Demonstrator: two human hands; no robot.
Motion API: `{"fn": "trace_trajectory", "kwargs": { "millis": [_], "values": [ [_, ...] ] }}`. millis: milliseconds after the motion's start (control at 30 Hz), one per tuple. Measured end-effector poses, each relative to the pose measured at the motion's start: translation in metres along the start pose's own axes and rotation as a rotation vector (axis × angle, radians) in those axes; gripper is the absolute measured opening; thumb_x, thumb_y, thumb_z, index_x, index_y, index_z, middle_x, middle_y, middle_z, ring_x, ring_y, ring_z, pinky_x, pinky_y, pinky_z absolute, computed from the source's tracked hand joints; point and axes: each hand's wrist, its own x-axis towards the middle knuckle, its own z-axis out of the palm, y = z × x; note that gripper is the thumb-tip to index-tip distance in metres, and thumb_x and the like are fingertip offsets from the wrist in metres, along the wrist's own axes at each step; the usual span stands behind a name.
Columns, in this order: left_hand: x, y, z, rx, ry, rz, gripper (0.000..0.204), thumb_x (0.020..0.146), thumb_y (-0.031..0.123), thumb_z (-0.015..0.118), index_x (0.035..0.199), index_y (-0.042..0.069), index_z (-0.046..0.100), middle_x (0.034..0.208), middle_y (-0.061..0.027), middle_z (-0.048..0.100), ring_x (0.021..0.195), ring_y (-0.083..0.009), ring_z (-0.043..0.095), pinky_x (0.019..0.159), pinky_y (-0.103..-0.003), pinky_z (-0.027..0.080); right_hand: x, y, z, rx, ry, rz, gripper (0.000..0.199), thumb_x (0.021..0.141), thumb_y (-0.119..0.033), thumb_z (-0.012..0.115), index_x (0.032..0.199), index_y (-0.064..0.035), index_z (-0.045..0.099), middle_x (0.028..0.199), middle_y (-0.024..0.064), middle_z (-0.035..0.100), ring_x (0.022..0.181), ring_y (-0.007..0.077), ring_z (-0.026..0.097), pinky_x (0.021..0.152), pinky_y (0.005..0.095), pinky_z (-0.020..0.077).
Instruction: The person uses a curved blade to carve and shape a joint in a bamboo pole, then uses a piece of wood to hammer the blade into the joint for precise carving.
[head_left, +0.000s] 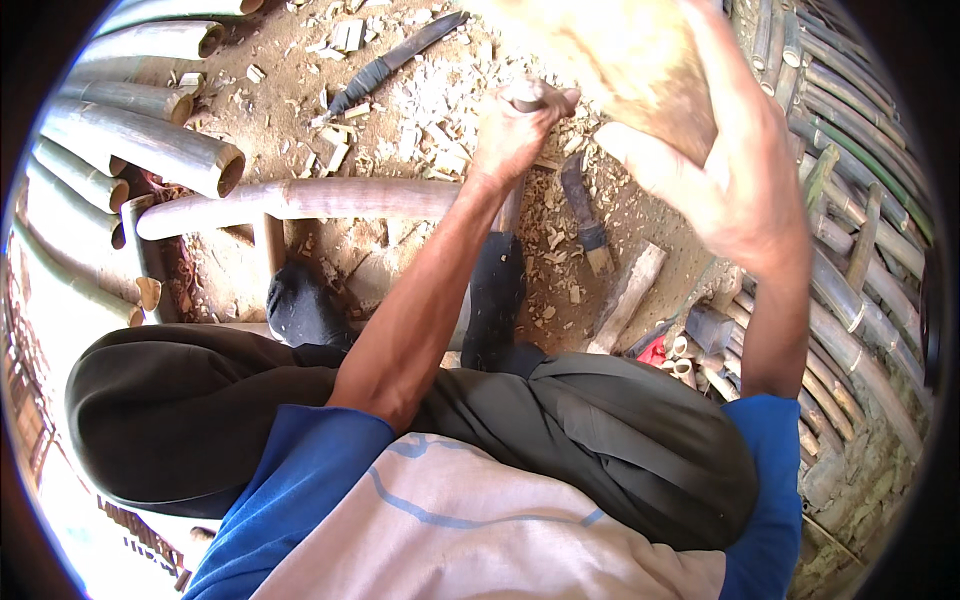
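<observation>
My left hand [515, 135] is closed in a fist round an upright tool, whose dark, rounded end [526, 98] shows at the top. The rest of that tool is hidden by the fist. Raised at the right, my right hand [740, 185] grips a large pale-brown wooden piece [655, 75], blurred and partly washed out by light, with its far end out of view. A thick bamboo pole [330, 200] lies across in front of me, its right end near my left forearm. Beyond the left hand, a knife with a dark wrapped handle [395, 65] rests on the ground.
A second, curved knife [578, 195] lies among wood chips [450, 120], beside a short rough stick [630, 295]. Cut bamboo poles [150, 140] are stacked at the left, and more bamboo [850, 290] lines the right. My dark-covered foot [300, 305] is near the pole.
</observation>
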Motion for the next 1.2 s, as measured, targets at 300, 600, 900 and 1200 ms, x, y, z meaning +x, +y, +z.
{"fn": "trace_trajectory", "kwargs": {
  "millis": [300,600,900,1200],
  "values": [
    [0.041,0.006,-0.03,-0.48,0.316,-0.054,0.013,0.088,0.017,0.07,0.083,0.005,0.068,0.072,-0.0022,0.059,0.068,-0.0127,0.052,0.068,-0.029,0.046,-0.017,0.027,0.018,0.153,0.051,0.105,0.079,0.086,-0.023,0.077,0.155,-0.0089,0.04,0.123,0.0246,0.066,0.113,0.038,0.066,0.098,0.049,0.0524],
    [0.045,-0.017,-0.022,-0.848,0.357,0.021,0.025,0.088,0.023,0.083,0.079,0.009,0.064,0.072,-0.004,0.065,0.067,-0.0116,0.058,0.067,-0.029,0.046,-0.004,0.012,0.008,0.057,0.244,-0.037,0.08,0.084,-0.015,0.083,0.152,0.0008,0.044,0.142,0.0194,0.061,0.129,0.0234,0.06,0.113,0.0374,0.0435],
    [0.021,-0.008,-0.019,-0.796,0.232,-0.033,0.017,0.096,0.022,0.075,0.089,0.008,0.067,0.077,-0.0015,0.065,0.073,-0.0112,0.059,0.077,-0.029,0.05,0.012,-0.007,-0.002,0.038,0.099,-0.075,0.095,0.081,-0.021,0.084,0.155,0.0073,0.032,0.149,0.026,0.05,0.138,0.0345,0.052,0.118,0.0407,0.0389],
    [0.016,-0.023,-0.021,-0.304,0.205,-0.059,0.022,0.1,0.02,0.07,0.107,-0.001,0.071,0.102,-0.0083,0.072,0.093,-0.011,0.061,0.081,-0.03,0.052,0.021,0.005,0.024,-0.312,-0.051,-0.109,0.075,0.087,-0.025,0.08,0.15,-0.0051,0.045,0.137,0.0196,0.065,0.116,0.0374,0.069,0.102,0.0422,0.0554]
  ]
}}
